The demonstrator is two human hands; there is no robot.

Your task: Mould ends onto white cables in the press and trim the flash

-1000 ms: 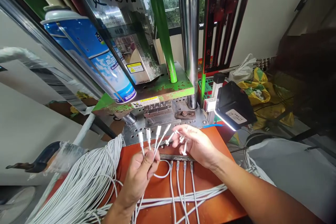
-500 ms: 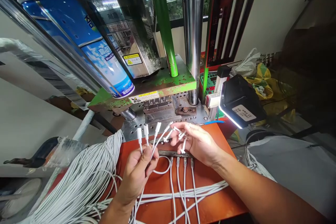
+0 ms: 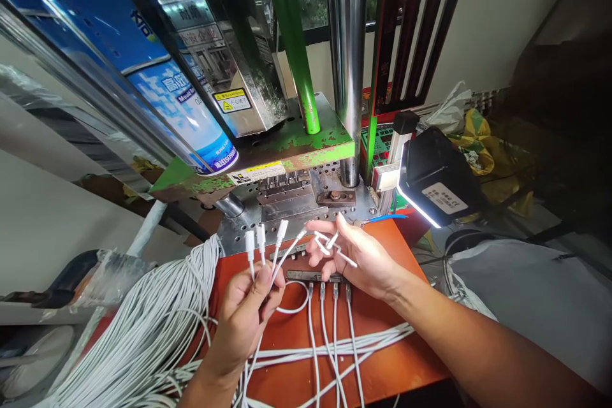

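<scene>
Several white cables [image 3: 276, 261] are pinched between the thumb and fingers of my left hand [image 3: 251, 306], their moulded plug ends fanned upward. To the right, my right hand [image 3: 354, 255] is half curled with its thumb raised, and thin white plastic sprue scraps [image 3: 327, 247] rest among its fingers. The rightmost cable tip [image 3: 302, 234] comes close to my right index finger; whether they touch I cannot tell. Below the hands, a dark metal mould bar [image 3: 310, 276] lies on the orange tabletop [image 3: 382, 376], with several white cables running from its front edge.
Behind the hands stands a press with a green plate [image 3: 306, 156] above a perforated metal base [image 3: 287, 204]. A blue spray can [image 3: 176, 95] is at upper left. A lit black lamp [image 3: 440, 182] sits right. A large bundle of white cables [image 3: 138, 325] covers the left side.
The view has shifted slightly. My right thumb has lifted, and the white scraps have shifted within my right hand, away from the cable tips. My left hand keeps its grip on the cables.
</scene>
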